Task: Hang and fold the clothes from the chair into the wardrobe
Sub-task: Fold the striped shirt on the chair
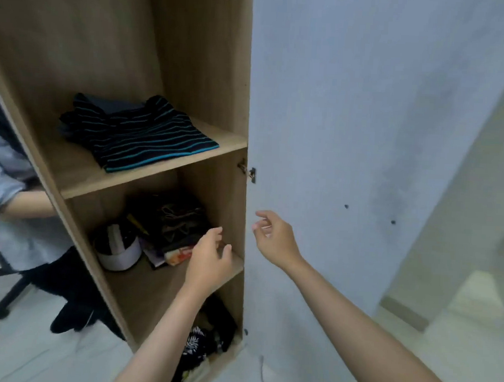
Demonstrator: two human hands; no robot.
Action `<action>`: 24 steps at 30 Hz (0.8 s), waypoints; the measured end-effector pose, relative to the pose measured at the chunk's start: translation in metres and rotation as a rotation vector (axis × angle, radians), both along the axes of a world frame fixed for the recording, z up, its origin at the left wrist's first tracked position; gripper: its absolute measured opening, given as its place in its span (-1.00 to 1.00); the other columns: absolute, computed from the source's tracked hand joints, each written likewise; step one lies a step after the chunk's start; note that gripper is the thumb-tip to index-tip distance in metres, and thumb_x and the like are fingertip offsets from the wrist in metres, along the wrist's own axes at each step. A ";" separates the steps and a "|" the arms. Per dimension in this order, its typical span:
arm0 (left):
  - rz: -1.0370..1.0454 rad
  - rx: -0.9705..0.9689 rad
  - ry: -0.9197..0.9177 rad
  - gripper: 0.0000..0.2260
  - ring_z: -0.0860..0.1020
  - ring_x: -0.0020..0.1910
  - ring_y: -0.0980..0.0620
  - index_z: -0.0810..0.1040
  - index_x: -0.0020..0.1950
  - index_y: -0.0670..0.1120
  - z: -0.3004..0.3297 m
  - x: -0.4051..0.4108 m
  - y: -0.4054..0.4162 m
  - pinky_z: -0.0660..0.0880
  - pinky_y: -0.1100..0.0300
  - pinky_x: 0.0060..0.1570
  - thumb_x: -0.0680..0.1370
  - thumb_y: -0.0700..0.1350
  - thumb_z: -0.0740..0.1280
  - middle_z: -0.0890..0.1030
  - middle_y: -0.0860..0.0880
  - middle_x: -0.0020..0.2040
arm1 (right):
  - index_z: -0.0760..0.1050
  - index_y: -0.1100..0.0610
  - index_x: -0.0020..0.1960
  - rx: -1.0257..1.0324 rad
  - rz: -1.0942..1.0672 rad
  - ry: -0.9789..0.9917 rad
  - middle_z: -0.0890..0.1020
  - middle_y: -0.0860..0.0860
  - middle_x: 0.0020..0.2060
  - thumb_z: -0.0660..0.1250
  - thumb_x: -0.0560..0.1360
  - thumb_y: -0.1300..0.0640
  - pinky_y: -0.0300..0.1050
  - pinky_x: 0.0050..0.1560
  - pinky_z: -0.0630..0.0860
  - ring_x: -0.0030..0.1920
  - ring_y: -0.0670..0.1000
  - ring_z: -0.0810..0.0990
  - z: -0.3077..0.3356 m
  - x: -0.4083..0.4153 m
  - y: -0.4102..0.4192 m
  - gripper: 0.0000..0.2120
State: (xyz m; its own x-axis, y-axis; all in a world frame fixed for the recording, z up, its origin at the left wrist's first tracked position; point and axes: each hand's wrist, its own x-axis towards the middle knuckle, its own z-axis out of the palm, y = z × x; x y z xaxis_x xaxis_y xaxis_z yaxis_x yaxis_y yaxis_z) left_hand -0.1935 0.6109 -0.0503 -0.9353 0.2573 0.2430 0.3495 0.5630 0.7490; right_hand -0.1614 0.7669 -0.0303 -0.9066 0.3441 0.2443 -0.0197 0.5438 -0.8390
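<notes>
Wardrobe (pixel 204 73) stands open, striped shirt (pixel 137 134) folded on its shelf (pixel 147 177); both hands' grip released, left (pixel 210 261), right (pixel 274 238).

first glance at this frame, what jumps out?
The folded dark shirt with teal stripes on the upper shelf of the open wooden wardrobe. Below it, both bare hands hang empty: the left hand before the cluttered middle shelf, the right hand before the pale grey door.

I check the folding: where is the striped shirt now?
The striped shirt lies folded on the wardrobe's upper shelf, left of centre, above both hands.
</notes>
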 end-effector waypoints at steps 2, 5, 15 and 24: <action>-0.104 -0.033 -0.123 -0.64 0.52 0.03 0.04 0.38 0.35 -0.09 -0.026 0.034 0.017 0.44 0.19 0.00 0.56 -0.12 0.25 0.56 0.01 0.05 | 0.50 0.10 0.21 -0.015 -0.116 -0.052 0.60 -0.05 -0.12 0.27 0.53 0.16 -0.22 -0.04 0.51 -0.17 -0.10 0.55 -0.036 0.052 0.011 -0.74; -0.281 -0.155 -0.214 -0.72 0.57 -0.09 0.02 0.47 0.25 -0.12 -0.064 0.097 0.040 0.46 0.20 -0.08 0.54 -0.14 0.26 0.60 0.00 -0.09 | 0.52 0.09 0.17 -0.028 -0.271 -0.190 0.60 -0.07 -0.18 0.27 0.51 0.14 -0.18 -0.10 0.53 -0.23 -0.08 0.56 -0.090 0.143 0.025 -0.76; -0.950 -0.482 -0.319 -0.75 0.57 -0.06 -0.01 0.52 0.17 -0.12 -0.152 0.365 0.083 0.47 0.22 -0.05 0.52 -0.12 0.27 0.59 -0.01 -0.07 | 0.54 0.09 0.13 -0.175 -0.831 -0.556 0.66 0.01 -0.07 0.29 0.51 0.09 -0.11 -0.02 0.55 -0.04 0.02 0.62 -0.182 0.486 0.000 -0.78; -1.622 -0.718 -0.193 -0.74 0.57 0.00 0.00 0.50 0.19 -0.06 -0.172 0.554 0.104 0.53 0.11 0.01 0.52 -0.05 0.28 0.60 -0.01 0.05 | 0.50 0.10 0.17 -0.433 -1.353 -0.701 0.64 0.04 -0.03 0.25 0.53 0.08 -0.04 0.09 0.53 0.00 0.03 0.59 -0.205 0.698 -0.080 -0.76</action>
State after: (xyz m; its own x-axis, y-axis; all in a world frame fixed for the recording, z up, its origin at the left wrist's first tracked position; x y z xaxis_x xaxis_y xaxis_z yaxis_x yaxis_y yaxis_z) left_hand 0.3607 0.7150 -0.2219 0.3389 0.8552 -0.3921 0.7773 -0.0197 0.6288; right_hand 0.5362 0.6871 -0.2351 0.2292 0.8870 -0.4009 0.7027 -0.4358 -0.5624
